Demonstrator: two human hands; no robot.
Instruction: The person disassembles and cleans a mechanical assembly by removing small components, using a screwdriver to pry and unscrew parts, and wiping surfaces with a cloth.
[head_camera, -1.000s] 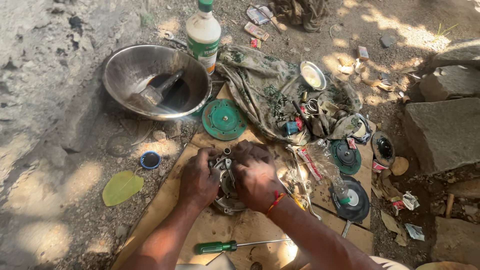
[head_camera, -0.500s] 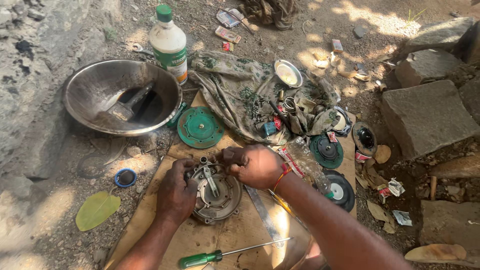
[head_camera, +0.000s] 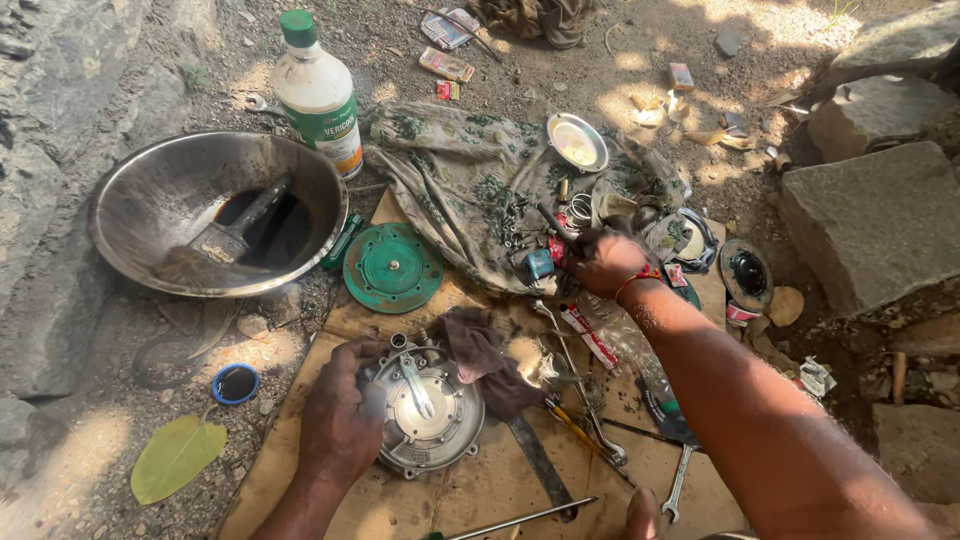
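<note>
Outdoor dirt ground with stones, bearing a flattened brown cardboard sheet (head_camera: 420, 500) as work surface. On the cardboard lies a round grey metal engine cover (head_camera: 428, 410); the left hand (head_camera: 340, 420) grips its left rim, while the right hand (head_camera: 600, 262) is closed over small parts on the patterned green cloth (head_camera: 460, 180) beyond it. Left of the cloth: green round metal disc (head_camera: 392, 267), dented steel bowl (head_camera: 140, 200) holding a brush (head_camera: 225, 240), white plastic bottle with green cap (head_camera: 318, 90).

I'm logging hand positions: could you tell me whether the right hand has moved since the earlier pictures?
Yes. The right hand left the round metal cover and now reaches up onto the patterned cloth.
</note>
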